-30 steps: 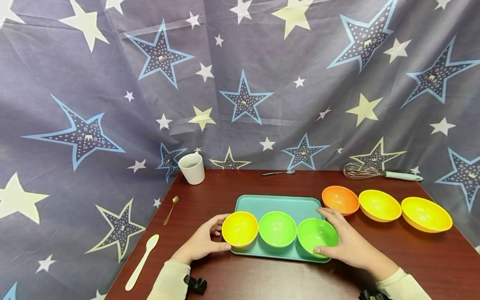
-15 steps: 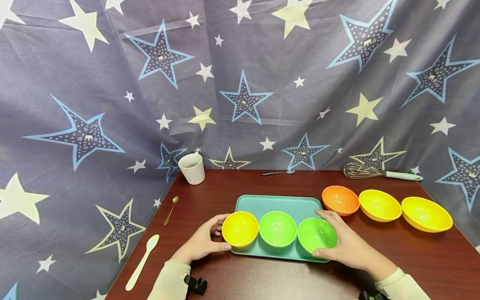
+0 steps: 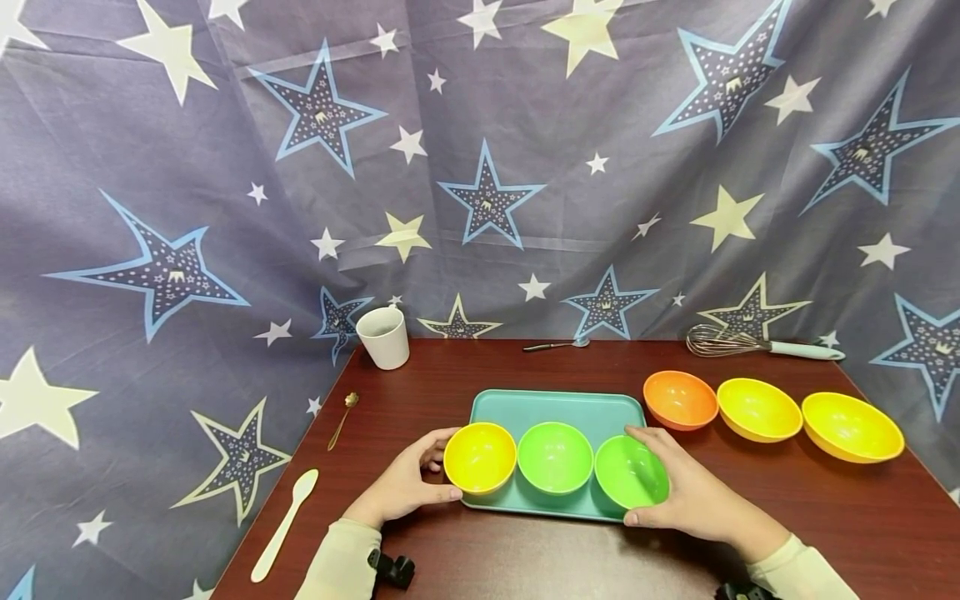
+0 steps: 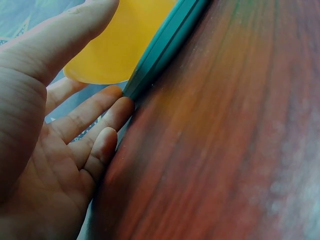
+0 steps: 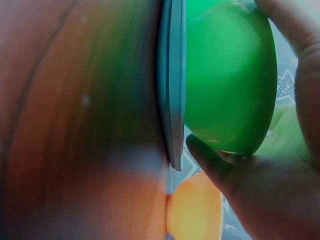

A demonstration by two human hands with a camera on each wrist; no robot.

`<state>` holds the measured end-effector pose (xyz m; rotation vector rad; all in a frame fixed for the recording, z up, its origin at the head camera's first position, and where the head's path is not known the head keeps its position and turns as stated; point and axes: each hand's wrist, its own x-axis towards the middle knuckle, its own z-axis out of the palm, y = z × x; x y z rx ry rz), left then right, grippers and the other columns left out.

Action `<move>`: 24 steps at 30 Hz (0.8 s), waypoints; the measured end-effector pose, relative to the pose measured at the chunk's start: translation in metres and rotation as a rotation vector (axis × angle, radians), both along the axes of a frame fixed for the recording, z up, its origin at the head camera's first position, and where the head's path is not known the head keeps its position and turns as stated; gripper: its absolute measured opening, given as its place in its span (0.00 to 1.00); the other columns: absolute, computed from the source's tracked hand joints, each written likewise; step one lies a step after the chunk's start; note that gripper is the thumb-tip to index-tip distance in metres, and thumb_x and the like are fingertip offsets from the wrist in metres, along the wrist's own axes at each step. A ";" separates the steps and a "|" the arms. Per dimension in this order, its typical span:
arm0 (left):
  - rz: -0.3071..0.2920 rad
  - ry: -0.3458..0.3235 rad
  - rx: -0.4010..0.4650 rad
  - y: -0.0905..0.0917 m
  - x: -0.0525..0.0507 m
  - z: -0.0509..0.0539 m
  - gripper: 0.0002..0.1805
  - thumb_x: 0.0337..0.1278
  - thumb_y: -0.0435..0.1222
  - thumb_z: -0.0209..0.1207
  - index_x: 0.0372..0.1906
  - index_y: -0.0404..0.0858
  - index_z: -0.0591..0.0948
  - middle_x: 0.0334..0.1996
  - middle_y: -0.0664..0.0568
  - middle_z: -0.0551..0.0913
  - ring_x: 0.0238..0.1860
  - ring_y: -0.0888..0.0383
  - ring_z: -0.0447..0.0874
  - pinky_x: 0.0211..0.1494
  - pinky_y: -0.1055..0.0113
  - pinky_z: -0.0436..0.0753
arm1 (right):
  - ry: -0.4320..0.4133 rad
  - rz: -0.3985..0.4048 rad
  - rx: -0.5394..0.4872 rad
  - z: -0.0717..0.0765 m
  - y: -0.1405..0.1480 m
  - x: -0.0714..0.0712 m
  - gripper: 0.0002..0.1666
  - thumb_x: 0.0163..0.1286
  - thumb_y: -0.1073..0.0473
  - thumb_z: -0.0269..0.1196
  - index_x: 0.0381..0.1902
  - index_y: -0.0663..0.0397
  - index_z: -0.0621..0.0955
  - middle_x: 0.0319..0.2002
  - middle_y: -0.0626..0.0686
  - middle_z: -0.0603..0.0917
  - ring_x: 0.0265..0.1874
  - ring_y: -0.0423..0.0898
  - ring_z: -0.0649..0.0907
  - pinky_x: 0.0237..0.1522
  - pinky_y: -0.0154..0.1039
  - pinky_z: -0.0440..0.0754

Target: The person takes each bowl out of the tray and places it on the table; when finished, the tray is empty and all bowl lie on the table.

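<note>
Three small bowls stand in a row on a teal tray (image 3: 495, 407): a yellow bowl (image 3: 480, 457) at left, a light green bowl (image 3: 555, 457) in the middle, a darker-looking green bowl (image 3: 628, 473) at right. My left hand (image 3: 405, 475) holds the yellow bowl's left side, thumb in front and index finger behind. In the left wrist view its other fingers (image 4: 107, 145) lie loosely by the tray's edge. My right hand (image 3: 693, 492) grips the right green bowl between thumb and fingers. That bowl's base meets the tray in the right wrist view.
Right of the tray sit an orange bowl (image 3: 680, 401) and two yellow bowls, the nearer one (image 3: 760, 410) beside the farther one (image 3: 852, 427). A whisk (image 3: 765, 344), a small spoon (image 3: 557, 345) and a white mug (image 3: 384, 337) line the back. A gold spoon (image 3: 343, 421) and cream spoon (image 3: 285, 525) lie left.
My right hand has shifted slightly left, and the right green bowl in it has moved a little left and back on the tray. The left hand and yellow bowl have stayed put.
</note>
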<state>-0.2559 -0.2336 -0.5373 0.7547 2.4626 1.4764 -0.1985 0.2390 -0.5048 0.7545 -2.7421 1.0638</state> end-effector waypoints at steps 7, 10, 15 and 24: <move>0.009 0.006 -0.011 0.000 0.000 0.001 0.47 0.52 0.44 0.80 0.76 0.59 0.69 0.61 0.58 0.80 0.55 0.54 0.82 0.57 0.61 0.80 | -0.007 0.002 -0.004 -0.002 0.001 -0.002 0.65 0.47 0.29 0.82 0.76 0.51 0.69 0.68 0.52 0.72 0.63 0.52 0.77 0.61 0.53 0.79; 0.007 0.012 -0.012 0.000 0.000 0.001 0.47 0.52 0.44 0.80 0.76 0.58 0.69 0.61 0.58 0.80 0.55 0.54 0.82 0.57 0.61 0.80 | -0.006 -0.004 -0.008 -0.002 0.001 -0.002 0.65 0.46 0.29 0.82 0.76 0.51 0.70 0.67 0.52 0.73 0.63 0.51 0.77 0.61 0.53 0.79; -0.014 0.028 0.012 0.000 0.000 0.001 0.46 0.53 0.43 0.79 0.77 0.54 0.69 0.60 0.56 0.81 0.54 0.53 0.82 0.55 0.61 0.80 | -0.001 -0.019 -0.014 -0.002 0.000 -0.003 0.65 0.45 0.29 0.83 0.74 0.53 0.71 0.65 0.52 0.74 0.62 0.50 0.77 0.61 0.51 0.79; -0.022 0.032 0.023 0.000 0.000 0.000 0.46 0.53 0.42 0.79 0.77 0.55 0.69 0.60 0.57 0.81 0.55 0.52 0.82 0.54 0.61 0.80 | 0.003 -0.040 -0.005 -0.002 -0.001 -0.003 0.65 0.44 0.28 0.82 0.74 0.53 0.72 0.63 0.50 0.76 0.60 0.48 0.78 0.61 0.51 0.79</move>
